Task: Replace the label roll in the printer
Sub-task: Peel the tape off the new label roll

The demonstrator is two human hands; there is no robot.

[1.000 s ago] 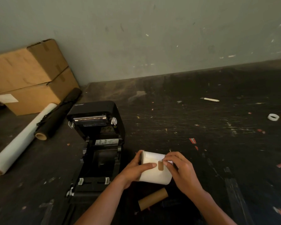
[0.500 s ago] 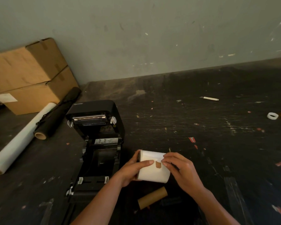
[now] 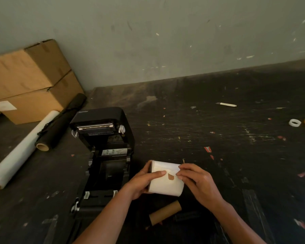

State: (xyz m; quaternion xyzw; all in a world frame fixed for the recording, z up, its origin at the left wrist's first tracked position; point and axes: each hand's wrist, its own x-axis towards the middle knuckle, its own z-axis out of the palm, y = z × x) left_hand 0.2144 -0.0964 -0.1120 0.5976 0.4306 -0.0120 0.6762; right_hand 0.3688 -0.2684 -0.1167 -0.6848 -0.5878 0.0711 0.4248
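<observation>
A black label printer (image 3: 104, 147) stands open at centre left, its lid tipped back and its roll bay showing no roll. Just right of it I hold a full white label roll (image 3: 165, 185) above the floor. My left hand (image 3: 143, 182) wraps the roll's left end, thumb across its face. My right hand (image 3: 195, 182) pinches the loose paper edge beside a small brown tape tab (image 3: 170, 176). An empty brown cardboard core (image 3: 165, 214) lies below the roll, between my forearms.
Two stacked cardboard boxes (image 3: 30, 80) sit at the far left by the wall. A white film roll (image 3: 19, 152) and a black roll (image 3: 60, 122) lie left of the printer. Two small tape rings (image 3: 295, 122) rest far right. Paper scraps litter the dark floor.
My right fingers have worked along the roll's loose edge, and the brown tape tab now looks shorter and partly peeled. The roll stays in the same place.
</observation>
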